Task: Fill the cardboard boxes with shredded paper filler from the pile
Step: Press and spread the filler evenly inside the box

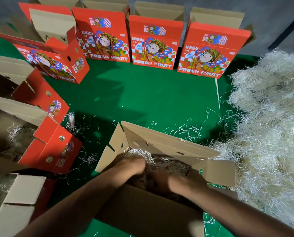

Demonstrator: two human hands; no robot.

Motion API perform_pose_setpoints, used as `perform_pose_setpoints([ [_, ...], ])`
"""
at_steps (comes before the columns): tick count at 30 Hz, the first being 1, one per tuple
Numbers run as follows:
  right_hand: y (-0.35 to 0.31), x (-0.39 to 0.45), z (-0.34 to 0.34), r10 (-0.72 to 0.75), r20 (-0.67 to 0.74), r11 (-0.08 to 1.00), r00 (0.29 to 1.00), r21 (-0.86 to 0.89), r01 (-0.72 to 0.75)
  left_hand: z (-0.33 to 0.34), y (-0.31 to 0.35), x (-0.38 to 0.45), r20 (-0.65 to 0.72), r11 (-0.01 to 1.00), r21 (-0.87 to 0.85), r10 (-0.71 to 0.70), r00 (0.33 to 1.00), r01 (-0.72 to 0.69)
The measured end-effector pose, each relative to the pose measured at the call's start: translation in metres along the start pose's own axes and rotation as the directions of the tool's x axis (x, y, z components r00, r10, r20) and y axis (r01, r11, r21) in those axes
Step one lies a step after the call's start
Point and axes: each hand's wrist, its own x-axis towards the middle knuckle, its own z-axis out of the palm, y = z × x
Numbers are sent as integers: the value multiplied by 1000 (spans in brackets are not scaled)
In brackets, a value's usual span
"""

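An open cardboard box (161, 142) stands right in front of me on the green floor, with shredded paper filler (166, 164) inside it. Both my hands are down inside this box. My left hand (134, 165) rests on the filler at the left side, fingers blurred. My right hand (161, 181) is deep in the shadowed filler, and its fingers are hidden. The big pile of whitish shredded paper (269, 127) lies to the right of the box, touching its right flap.
Three red "FRESH FRUIT" boxes (153, 43) stand upright along the back, and another (57, 64) sits at the back left. Open boxes holding some filler (45, 147) crowd the left side. Loose shreds (189, 130) are scattered over the green floor (142, 96).
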Motion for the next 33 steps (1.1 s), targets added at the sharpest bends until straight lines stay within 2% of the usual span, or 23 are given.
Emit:
perform_pose_setpoints([
  [2,-4,3,0,41,45,999,998,-30,-40,-7,0,-3,-16,999,-32,29,999,-29],
  [5,2,3,-12,82,-25,986,996,-144,-85,-18,1,-10,-147,991,-51,112,983,-121],
  [8,8,2,-26,158,-180,951,971,-239,-198,-8,1,-13,-50,996,-49,75,996,-77],
  [9,9,4,-28,140,-201,961,970,-207,-182,-2,1,-12,-11,999,-28,36,999,-36],
  [11,7,6,-24,36,-173,994,984,-99,-54,2,1,-11,3,999,-46,-22,1000,22],
  [14,1,10,-14,-95,-185,995,978,23,101,-12,-2,-11,-108,978,-206,20,994,-42],
  [16,1,11,-15,-55,-278,978,959,180,108,-22,-6,-15,-173,932,-350,34,984,-94],
  [18,6,9,-21,65,-327,935,943,351,57,-24,-10,-20,-207,880,-467,-17,978,-83],
  [22,17,-3,-30,197,-324,854,925,521,0,-15,-11,-18,-250,840,-539,-87,964,-64],
  [25,24,-7,-27,247,-369,903,896,422,-76,-13,-10,-21,-359,919,-395,-159,920,5],
  [29,25,-11,-25,240,-485,971,841,114,-211,-13,-5,-26,-492,980,-193,-130,861,38],
  [31,29,-16,-23,256,-486,953,835,-17,-302,-12,-5,-24,-462,986,-133,-147,875,96],
  [33,34,-20,-24,270,-471,938,840,-67,-339,-14,-2,-27,-381,991,-41,-136,914,130],
])
